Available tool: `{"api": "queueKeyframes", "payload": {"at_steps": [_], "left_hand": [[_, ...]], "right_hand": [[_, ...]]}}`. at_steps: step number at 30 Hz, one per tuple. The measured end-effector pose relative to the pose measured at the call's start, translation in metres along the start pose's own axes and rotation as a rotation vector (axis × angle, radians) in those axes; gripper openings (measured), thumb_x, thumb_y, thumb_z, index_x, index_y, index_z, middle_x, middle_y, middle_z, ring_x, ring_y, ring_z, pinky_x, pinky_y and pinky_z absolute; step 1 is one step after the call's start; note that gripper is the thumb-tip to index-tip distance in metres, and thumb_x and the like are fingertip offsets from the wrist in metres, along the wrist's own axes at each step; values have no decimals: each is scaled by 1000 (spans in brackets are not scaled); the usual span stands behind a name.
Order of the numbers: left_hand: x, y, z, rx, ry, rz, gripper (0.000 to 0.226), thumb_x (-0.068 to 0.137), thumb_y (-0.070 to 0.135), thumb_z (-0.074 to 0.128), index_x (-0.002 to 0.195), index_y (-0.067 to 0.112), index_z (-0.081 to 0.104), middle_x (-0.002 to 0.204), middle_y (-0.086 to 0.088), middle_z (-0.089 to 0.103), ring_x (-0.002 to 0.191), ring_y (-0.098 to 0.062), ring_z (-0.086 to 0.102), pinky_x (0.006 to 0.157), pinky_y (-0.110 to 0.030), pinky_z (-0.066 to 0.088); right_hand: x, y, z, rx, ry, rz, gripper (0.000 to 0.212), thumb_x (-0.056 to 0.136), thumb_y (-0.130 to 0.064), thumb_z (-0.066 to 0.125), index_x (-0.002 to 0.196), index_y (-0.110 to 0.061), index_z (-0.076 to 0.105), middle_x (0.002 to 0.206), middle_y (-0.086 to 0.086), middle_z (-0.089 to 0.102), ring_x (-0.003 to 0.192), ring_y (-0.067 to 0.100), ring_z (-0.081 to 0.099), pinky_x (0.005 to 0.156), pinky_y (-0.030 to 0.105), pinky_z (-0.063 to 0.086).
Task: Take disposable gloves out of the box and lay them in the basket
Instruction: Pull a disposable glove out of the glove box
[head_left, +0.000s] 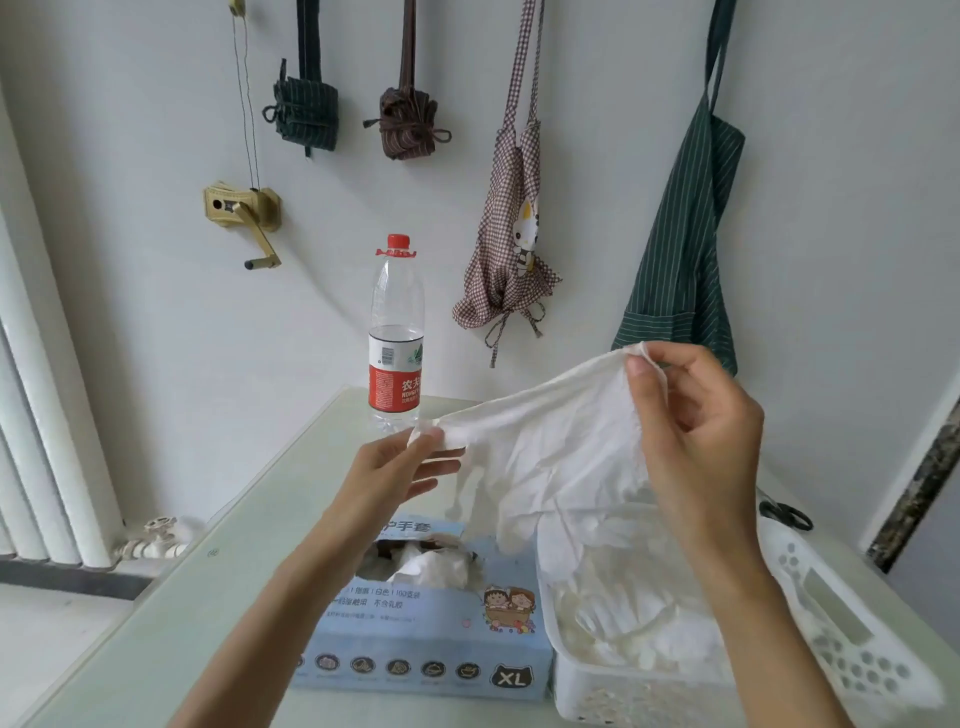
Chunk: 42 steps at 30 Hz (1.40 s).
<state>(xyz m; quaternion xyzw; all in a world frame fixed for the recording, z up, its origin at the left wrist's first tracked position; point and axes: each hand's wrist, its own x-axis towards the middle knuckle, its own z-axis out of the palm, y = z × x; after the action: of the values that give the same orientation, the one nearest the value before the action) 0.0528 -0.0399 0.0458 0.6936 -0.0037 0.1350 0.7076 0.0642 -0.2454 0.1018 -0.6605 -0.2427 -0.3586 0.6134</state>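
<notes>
A thin white disposable glove (550, 441) is stretched in the air between my two hands, above the box and the basket. My left hand (395, 467) pinches its left corner. My right hand (691, 421) pinches its upper right edge, higher up. The glove's fingers hang down toward the basket. The light blue glove box (431, 639), marked XL, lies on the table below my left hand, with white gloves bunched in its top opening. The white perforated plastic basket (831, 639) stands right of the box and holds several crumpled gloves.
A water bottle (396, 332) with a red cap stands at the back of the pale green table (218, 597). Black scissors (785, 513) lie behind the basket. Aprons hang on the wall behind. A radiator stands at the left.
</notes>
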Motion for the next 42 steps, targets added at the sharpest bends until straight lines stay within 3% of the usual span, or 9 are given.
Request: {"api": "queueKeyframes", "payload": {"at_steps": [4,7,11,21,26,29,31,34,42], "left_hand": [[-6,5,48,-52,-33,162,32,102,24,35,97,14,65,88,4,75,87,-6,70,74,-13,51],[-1,2,79,13,59,216,37,103,27,32,88,10,61,75,2,71,73,-12,68,67,-20,54],[1,4,122,131,155,226,38,103,30,34,69,15,44,47,13,44,45,-1,40,46,-16,31],[-4,28,127,63,112,151,27,98,24,41,75,14,47,66,0,37,54,-8,33,43,-14,31],[23,1,126,461,-96,-14,27,97,27,45,81,15,63,60,0,62,51,-17,58,59,-25,51],[32,-36,142,1025,-129,76,29,99,32,37,90,23,63,70,-1,69,74,-24,67,71,-29,47],[36,-55,149,1222,-86,199,32,100,36,35,100,22,63,90,-6,70,90,-30,63,70,-31,41],[44,-64,150,1291,-47,301,31,99,43,39,111,24,59,102,-5,68,94,-31,62,70,-31,41],[63,-60,137,1287,-6,414,49,86,64,46,112,25,58,84,4,71,84,-21,65,63,-28,39]], "right_hand": [[8,-7,-36,-89,24,-44,12,93,-16,59,87,-26,61,68,-11,63,60,-1,53,58,10,41],[15,-6,-57,-143,61,-52,5,94,-17,59,92,-18,63,63,-12,60,55,0,49,55,11,38],[22,-9,-91,-267,55,-58,7,94,-18,58,92,-13,63,49,-20,49,45,3,40,48,10,29],[19,-21,-116,-208,41,28,8,96,-24,56,88,-22,58,43,-8,43,40,7,33,41,17,29],[9,42,-134,-383,43,265,14,95,-26,56,97,-13,61,48,-2,47,43,10,37,42,18,32],[-8,95,-144,-743,-80,456,19,95,-29,53,103,-13,60,82,8,68,77,24,62,67,32,50],[-18,117,-149,-890,-183,563,20,96,-30,51,106,-15,60,102,9,68,94,30,63,76,37,50],[-22,128,-153,-1001,-278,612,21,97,-32,48,110,-17,57,107,12,65,96,32,61,77,37,50],[-19,128,-149,-1199,-342,420,25,101,-33,42,115,-15,52,102,9,67,93,30,63,66,31,39]]}}
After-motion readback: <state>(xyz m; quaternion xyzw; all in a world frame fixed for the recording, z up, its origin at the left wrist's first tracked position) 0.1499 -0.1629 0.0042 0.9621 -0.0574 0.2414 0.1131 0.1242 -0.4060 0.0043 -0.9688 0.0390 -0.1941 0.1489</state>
